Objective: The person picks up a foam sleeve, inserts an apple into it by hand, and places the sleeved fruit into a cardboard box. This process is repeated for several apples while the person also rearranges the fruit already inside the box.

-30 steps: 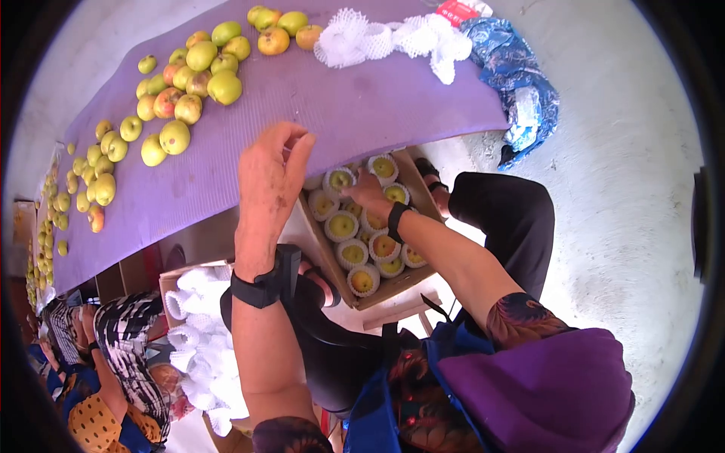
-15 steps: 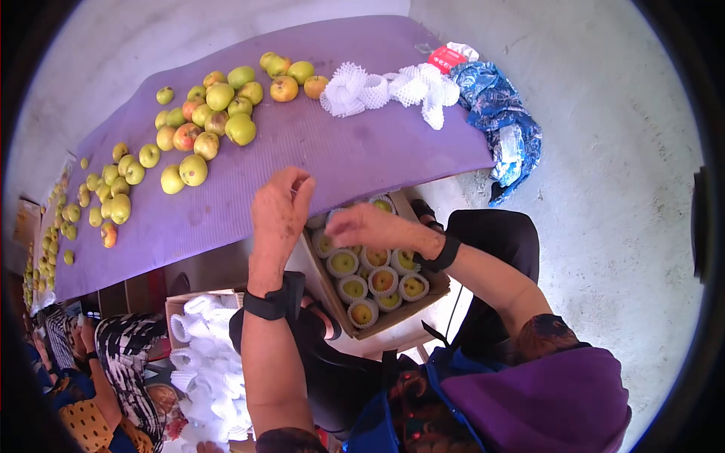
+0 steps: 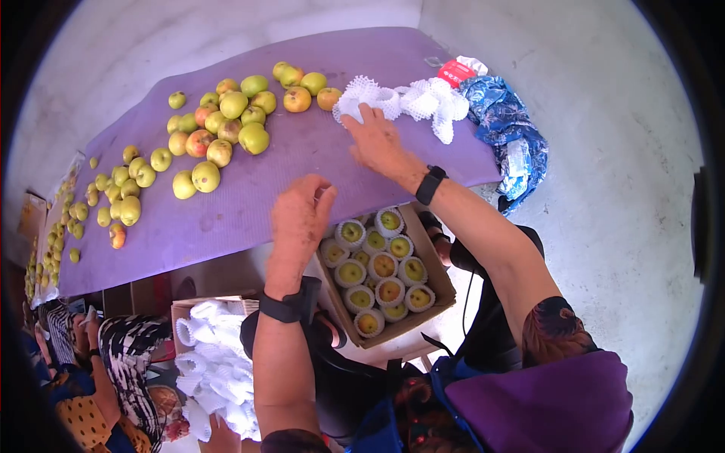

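My right hand (image 3: 377, 141) reaches over the purple table cover (image 3: 302, 155), its fingertips at the white foam nets (image 3: 368, 94) near the back. Its fingers are apart, with nothing seen in them. By the table's front edge my left hand (image 3: 302, 215) is curled, thumb and fingers close together; what they hold, if anything, is hidden. Green and reddish apples (image 3: 232, 105) lie in a heap left of the nets. Below the table edge, a cardboard box (image 3: 447, 291) holds several apples, each in a white foam net.
A second box (image 3: 181, 309) at the lower left is heaped with white foam nets (image 3: 219, 362). Another person's arm (image 3: 104, 385) shows at the far left. A blue patterned cloth (image 3: 502, 113) and a red and white packet (image 3: 457, 72) lie at the table's right end.
My right hand has moved from above the box of apples up to the foam nets on the table. My left hand stays curled near the table edge. More of the box shows.
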Tool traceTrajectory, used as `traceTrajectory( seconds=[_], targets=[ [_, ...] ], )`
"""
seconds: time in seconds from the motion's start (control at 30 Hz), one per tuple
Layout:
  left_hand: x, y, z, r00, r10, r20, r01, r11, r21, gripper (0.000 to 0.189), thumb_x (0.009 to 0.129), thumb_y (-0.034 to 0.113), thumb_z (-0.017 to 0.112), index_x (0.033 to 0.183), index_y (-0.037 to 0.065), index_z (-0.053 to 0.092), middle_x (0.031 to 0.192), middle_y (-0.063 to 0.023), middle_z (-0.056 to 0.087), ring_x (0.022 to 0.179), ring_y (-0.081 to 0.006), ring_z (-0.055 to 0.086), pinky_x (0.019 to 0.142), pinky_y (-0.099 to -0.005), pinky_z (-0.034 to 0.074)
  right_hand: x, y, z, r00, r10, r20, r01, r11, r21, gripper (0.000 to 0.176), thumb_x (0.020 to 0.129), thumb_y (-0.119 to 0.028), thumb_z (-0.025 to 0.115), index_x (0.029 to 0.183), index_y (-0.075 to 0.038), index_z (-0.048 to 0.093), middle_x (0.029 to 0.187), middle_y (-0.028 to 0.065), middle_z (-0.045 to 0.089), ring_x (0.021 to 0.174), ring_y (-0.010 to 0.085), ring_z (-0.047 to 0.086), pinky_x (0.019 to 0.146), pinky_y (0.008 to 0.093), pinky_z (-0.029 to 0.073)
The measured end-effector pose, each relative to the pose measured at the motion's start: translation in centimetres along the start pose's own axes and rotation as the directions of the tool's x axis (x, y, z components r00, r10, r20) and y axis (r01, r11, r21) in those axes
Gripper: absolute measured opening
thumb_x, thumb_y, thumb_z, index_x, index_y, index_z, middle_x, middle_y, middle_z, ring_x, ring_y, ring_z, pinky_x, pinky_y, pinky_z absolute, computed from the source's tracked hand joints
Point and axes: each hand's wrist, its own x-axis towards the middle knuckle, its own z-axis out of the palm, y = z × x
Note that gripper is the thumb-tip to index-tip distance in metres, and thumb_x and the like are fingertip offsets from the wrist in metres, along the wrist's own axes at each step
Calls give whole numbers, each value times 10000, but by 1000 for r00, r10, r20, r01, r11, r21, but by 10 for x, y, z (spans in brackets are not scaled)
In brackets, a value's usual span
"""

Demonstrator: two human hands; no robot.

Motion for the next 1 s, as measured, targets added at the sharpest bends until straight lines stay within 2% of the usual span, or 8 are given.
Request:
traceTrajectory(
  seconds=[0.07, 0.27, 0.37, 0.43, 0.73, 0.8, 0.97, 1.0],
  targets=[
    [0, 1, -1, 1000, -6, -1, 6, 1000, 6, 179, 855, 190, 634, 920, 24, 652, 784, -142, 655, 652, -256, 620, 619, -348, 497, 12, 4, 4, 1000, 20, 14, -18, 991, -135, 517, 751, -176, 694, 1229, -84, 521, 1353, 229, 357, 1225, 389, 416, 938, 505, 437],
    [1, -2, -2, 999, -31, 13, 31, 1000, -5, 172, 845, 198, 639, 913, 40, 648, 811, -148, 651, 720, -305, 629, 646, -385, 494, 25, 34, 13, 978, 122, 168, -132, 990, 50, 543, 756, -206, 695, 1243, -40, 521, 1431, 266, 304, 1244, 404, 422, 1017, 467, 396],
    [0, -2, -2, 999, -26, -31, 27, 999, 24, 201, 856, 215, 638, 922, 26, 654, 772, -160, 650, 665, -281, 629, 619, -364, 498, 15, 30, 6, 997, 35, -66, -31, 997, 65, 483, 778, -149, 671, 1223, -21, 531, 1395, 252, 376, 1237, 395, 444, 1026, 442, 394],
    [1, -1, 0, 997, -58, -44, 60, 997, 42, 215, 859, 225, 638, 928, 22, 653, 766, -167, 649, 669, -282, 632, 618, -368, 499, 2, 19, -9, 932, -225, -284, 256, 964, 76, 354, 778, -56, 618, 1124, -4, 567, 1325, 239, 453, 1212, 391, 464, 1002, 435, 412],
    [16, 6, 5, 872, -276, -405, 154, 939, -309, 582, 811, 275, 700, 1240, -46, 472, 934, -172, 631, 756, -261, 641, 648, -370, 504, -62, -34, -40, 825, -484, -291, 557, 783, 278, 333, 768, 8, 613, 1098, -29, 587, 1270, 181, 512, 1151, 353, 520, 955, 417, 442],
    [18, 2, 3, 869, -439, -229, 312, 844, -436, 579, 793, 211, 707, 1243, -62, 464, 975, -158, 623, 811, -212, 622, 674, -330, 505, -68, -33, -37, 857, -430, -282, 512, 770, 381, 350, 771, 2, 625, 1116, -39, 582, 1278, 177, 513, 1160, 347, 518, 960, 405, 441],
    [17, 11, 3, 897, -443, 5, 323, 647, -690, 515, 798, 80, 651, 1259, -51, 462, 1035, -117, 619, 882, -165, 606, 754, -275, 494, -68, -25, -33, 926, -208, -316, 362, 731, 579, 322, 804, -49, 650, 1117, -54, 576, 1196, 143, 562, 1114, 264, 558, 907, 347, 467],
    [18, 13, 4, 909, -415, 24, 297, 609, -736, 498, 799, 37, 626, 1262, -47, 463, 1046, -108, 620, 907, -159, 605, 776, -265, 493, -68, -28, -39, 980, -34, -199, 177, 618, 766, 310, 814, -66, 653, 1113, -54, 572, 1140, 115, 569, 1074, 213, 564, 880, 320, 471]
  ],
)
